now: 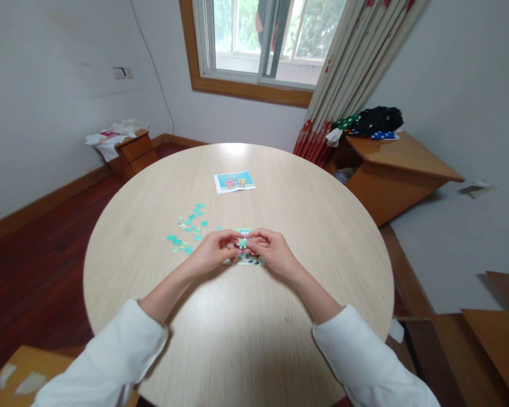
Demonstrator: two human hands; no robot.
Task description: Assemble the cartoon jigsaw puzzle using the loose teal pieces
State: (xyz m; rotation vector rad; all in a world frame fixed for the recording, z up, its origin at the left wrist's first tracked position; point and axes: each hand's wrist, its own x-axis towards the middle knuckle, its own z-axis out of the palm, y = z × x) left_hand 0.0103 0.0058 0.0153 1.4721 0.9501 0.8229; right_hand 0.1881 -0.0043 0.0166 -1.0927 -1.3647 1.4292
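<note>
Both of my hands meet above a partly assembled jigsaw puzzle (251,261) near the middle of the round table. A small green-teal puzzle piece (242,243) is pinched between them. My left hand (215,249) grips its left side with thumb and fingers. From the other side, the fingertips of my right hand (271,249) close on the same piece. Much of the assembled puzzle is hidden under the hands. Loose puzzle pieces (189,229), several of them teal and pale green, lie scattered left of my left hand.
Beyond the hands, a printed picture card (234,182) with cartoon figures lies on the round wooden table (246,328). A wooden cabinet (402,164) with cloths on top stands at the right. A wooden stool (136,151) with white cloth stands at the far left.
</note>
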